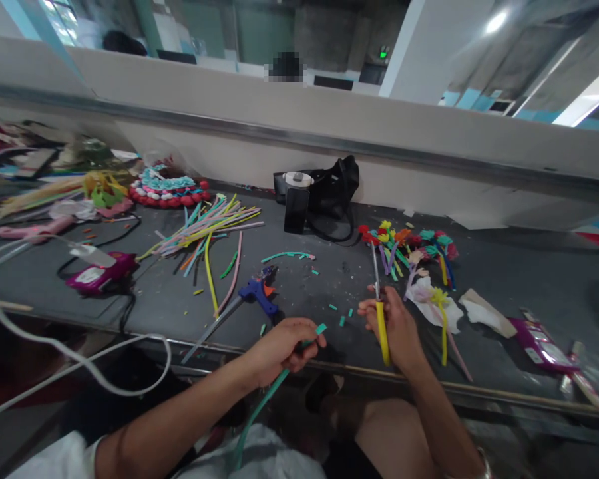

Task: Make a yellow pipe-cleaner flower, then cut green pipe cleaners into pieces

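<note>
My left hand (pixel 292 342) pinches a green pipe cleaner (pixel 265 399) close to its cut end, and the long tail hangs down over my lap. In my right hand (pixel 399 326) is a pair of scissors with yellow handles (pixel 382 332), its blades pointing away from me toward the flowers. Part of the handle is hidden by my fingers. Several short green pieces (pixel 342 320) lie on the dark table between my hands. Just beyond the scissors sits a cluster of small colourful pipe-cleaner flowers (pixel 402 239).
A blue glue gun (pixel 258 293) lies left of my left hand. Behind it is a pile of coloured pipe cleaners (pixel 214 223). A phone (pixel 296 209) leans upright before a black bag (pixel 337 189). Purple devices (pixel 542 344) sit at both sides, and a white cable (pixel 80 362) loops at left.
</note>
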{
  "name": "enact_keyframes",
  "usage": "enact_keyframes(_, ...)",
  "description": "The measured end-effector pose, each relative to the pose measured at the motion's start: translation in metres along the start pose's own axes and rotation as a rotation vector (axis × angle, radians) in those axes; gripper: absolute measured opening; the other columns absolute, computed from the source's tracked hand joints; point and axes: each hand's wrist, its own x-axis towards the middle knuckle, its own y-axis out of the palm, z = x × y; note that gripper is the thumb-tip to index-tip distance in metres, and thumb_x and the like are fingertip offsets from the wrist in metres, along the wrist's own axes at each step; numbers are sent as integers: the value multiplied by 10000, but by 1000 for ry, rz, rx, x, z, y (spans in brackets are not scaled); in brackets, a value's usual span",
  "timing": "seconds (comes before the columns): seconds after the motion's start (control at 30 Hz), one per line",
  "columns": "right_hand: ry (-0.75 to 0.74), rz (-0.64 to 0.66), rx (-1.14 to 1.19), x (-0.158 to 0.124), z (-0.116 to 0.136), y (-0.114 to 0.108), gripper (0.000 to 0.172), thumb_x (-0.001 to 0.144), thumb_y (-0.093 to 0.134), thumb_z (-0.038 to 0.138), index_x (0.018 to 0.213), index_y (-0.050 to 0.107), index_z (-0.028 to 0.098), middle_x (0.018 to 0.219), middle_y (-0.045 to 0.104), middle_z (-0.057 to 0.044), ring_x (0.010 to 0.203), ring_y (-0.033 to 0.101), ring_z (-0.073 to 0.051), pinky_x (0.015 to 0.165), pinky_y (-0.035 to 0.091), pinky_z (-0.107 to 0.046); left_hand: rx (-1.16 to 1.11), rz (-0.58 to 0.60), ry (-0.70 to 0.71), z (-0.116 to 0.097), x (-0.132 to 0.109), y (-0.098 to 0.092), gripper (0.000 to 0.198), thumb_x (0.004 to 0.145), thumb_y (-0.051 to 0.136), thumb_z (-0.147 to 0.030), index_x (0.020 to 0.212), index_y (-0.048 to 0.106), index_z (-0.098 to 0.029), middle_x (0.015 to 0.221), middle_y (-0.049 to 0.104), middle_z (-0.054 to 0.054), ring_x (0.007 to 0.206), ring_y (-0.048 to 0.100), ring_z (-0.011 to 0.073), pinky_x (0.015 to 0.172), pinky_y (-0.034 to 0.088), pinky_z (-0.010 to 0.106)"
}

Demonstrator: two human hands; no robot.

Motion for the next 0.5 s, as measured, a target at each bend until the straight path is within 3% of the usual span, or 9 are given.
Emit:
enact_keyframes(0.1,-31,25,114,5,22,9,425,874,472,438,1203,429,172,995,675,-101,806,680,-195,614,541,-288,-8,-30,12,-1,-2,-1,161,732,571,-292,801,584,-148,544,453,-61,379,224,27,395,114,204)
enact_keyframes(0.27,-12,149,230,-16,45,22,459,833,557,498,1160,466,189,886,698,-62,724,692,-182,549,520,-246,-12,-58,45,-1,-4,-2,193,738,596,-324,810,581,-146,565,467,-58,395,248,27,401,120,200)
enact_keyframes(0.37,13,199,344,-28,54,28,447,816,594,466,1144,474,187,853,693,-47,703,681,-161,615,536,-254,17,-47,47,1,-3,3,222,737,604,-359,795,582,-145,558,473,-57,392,268,27,399,135,197)
enact_keyframes(0.5,-6,171,372,-32,56,31,404,822,582,423,1128,477,181,823,663,-28,636,646,-131,651,532,-261,58,-55,37,2,-3,10,254,714,613,-395,760,584,-147,535,507,-44,379,300,36,390,159,198)
